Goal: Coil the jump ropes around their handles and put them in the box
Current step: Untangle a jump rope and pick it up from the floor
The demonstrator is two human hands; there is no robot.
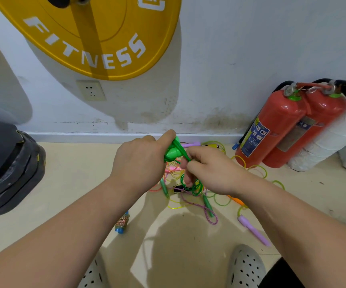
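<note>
We see the left hand (141, 161) held above the floor with its fingers curled tight round the green handle (172, 153), whose flared end sticks out towards the right hand (208, 172); the right hand sits just beside it, fingers bent, pinching the green rope (190, 185), which runs up to the handle and hangs below the fingers in several small loops; we cannot tell how many handles the left hand holds. Beneath both hands lies a tangled pile of jump ropes (180, 202) in yellow, pink and purple; near it on the floor (74, 173) we find a purple handle (253, 230) and a beaded rope bundle (122, 223). 2 red fire extinguishers (276, 129) lean at the wall (219, 59) to the right; a yellow FITNESS plate graphic (97, 42) sits above a socket (91, 90); 2 grey perforated shoes (245, 265) show at the bottom.
</note>
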